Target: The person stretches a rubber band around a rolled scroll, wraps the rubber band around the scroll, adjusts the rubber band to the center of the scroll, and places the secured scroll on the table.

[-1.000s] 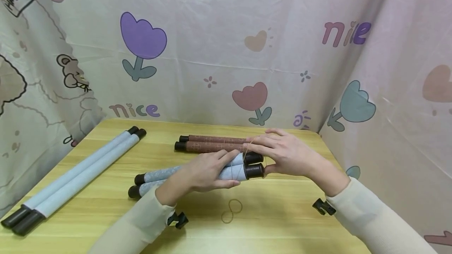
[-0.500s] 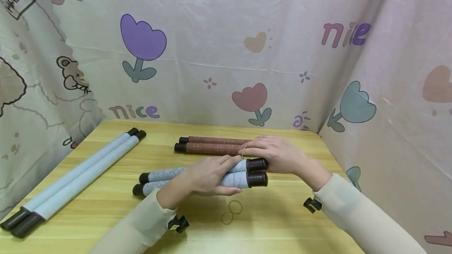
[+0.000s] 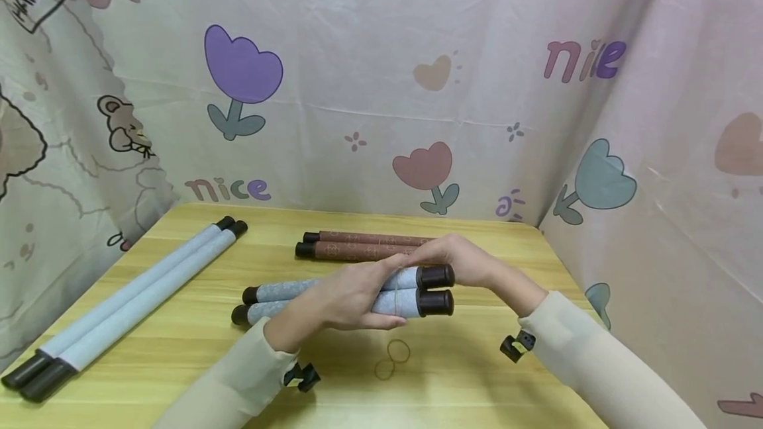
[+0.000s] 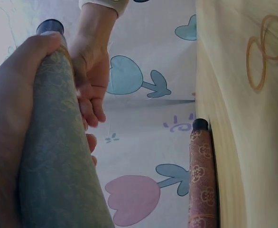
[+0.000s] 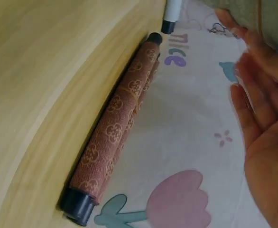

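My left hand [image 3: 352, 293] grips a pair of grey-blue rolled scrolls [image 3: 281, 291] with dark end knobs [image 3: 437, 302], thumb along the near side. A thin rubber band [image 3: 397, 303] runs round both scrolls close to the right-hand knobs. Behind that end is my right hand [image 3: 461, 263], its fingertips by the left hand's fingers and partly hidden by the scrolls. In the right wrist view its fingers [image 5: 255, 104] look fairly straight, with the banded scroll [image 5: 272, 19] at the top right corner.
Two loose rubber bands [image 3: 408, 352] lie touching on the wooden table [image 3: 477, 376] in front. Behind the hands rests a pair of brown patterned scrolls [image 3: 357, 251]. A longer pale blue pair [image 3: 146, 300] lies slantwise at the left. A printed curtain [image 3: 334, 85] hangs around the table.
My right hand has moved from the knob end, where it stretched the rubber band, to behind the scrolls. The band now lies round both scrolls, which have shifted slightly right.
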`<state>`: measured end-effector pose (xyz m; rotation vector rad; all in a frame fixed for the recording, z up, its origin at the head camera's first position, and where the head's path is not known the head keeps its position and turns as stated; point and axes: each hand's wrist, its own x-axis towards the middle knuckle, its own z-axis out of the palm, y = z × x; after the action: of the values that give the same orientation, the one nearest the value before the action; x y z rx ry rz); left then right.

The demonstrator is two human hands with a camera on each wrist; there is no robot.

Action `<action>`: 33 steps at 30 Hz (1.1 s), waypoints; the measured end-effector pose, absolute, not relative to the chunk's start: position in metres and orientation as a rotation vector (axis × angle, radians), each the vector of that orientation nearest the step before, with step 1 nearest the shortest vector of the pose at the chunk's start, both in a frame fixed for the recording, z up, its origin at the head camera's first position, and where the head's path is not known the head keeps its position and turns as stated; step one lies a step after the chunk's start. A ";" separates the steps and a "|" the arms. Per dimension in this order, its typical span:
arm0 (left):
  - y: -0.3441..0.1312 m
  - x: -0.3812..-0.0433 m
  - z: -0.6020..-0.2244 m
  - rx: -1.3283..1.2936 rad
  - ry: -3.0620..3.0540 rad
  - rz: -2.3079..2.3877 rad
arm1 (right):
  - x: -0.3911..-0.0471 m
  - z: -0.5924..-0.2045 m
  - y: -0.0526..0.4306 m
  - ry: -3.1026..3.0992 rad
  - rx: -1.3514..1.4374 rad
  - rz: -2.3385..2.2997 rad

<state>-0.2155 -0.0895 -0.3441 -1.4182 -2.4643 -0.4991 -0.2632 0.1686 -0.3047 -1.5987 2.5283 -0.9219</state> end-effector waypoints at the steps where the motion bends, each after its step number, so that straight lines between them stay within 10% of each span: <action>1: -0.089 -0.216 -0.345 -1.422 -2.469 -0.482 | -0.264 -0.304 0.172 2.540 -1.499 -0.982; 33: -0.085 -0.240 -0.368 -1.164 -2.592 -0.262 | -0.227 -0.351 0.180 3.013 -0.858 -1.547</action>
<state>-0.2398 -0.0852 -0.3676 -1.1635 -2.5924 -0.2624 -0.2267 0.1804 -0.3507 -0.8584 3.0128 -1.5468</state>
